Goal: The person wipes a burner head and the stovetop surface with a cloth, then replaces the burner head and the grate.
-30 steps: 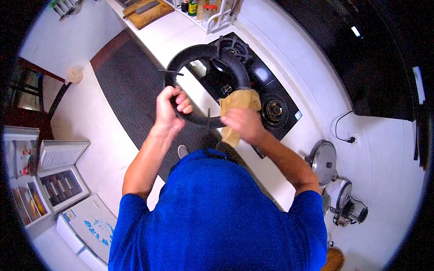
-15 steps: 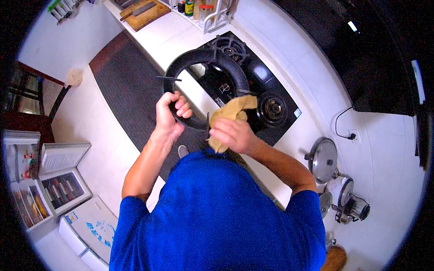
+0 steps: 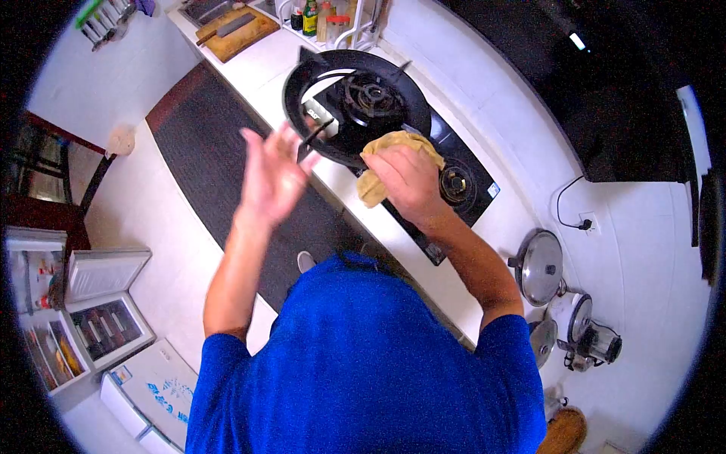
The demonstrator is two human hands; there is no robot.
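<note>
A black pan support ring (image 3: 414, 97) with short prongs is tilted over the gas stove (image 3: 425, 225). Through its opening shows the far burner (image 3: 370, 92). My left hand (image 3: 272, 178) has its fingers spread, just beside the ring's near left side and a prong; motion blurs it, and whether a fingertip touches the ring I cannot tell. Bunched in my right hand (image 3: 410, 180) is a tan cloth (image 3: 372, 189), pressed to the ring's near right side. The cloth hides that part of the ring.
The near burner (image 3: 456, 182) lies right of my right hand. A cutting board (image 3: 255, 39) with a cleaver rests at the counter's far end, near a white rack (image 3: 364, 38) of bottles and jars. Lids and pots (image 3: 541, 266) line the right wall. A dark mat (image 3: 219, 136) covers the floor.
The ring has moved forward, away from my body and over the stove. My left hand has opened and let go of its rim. The right hand moved forward with the cloth.
</note>
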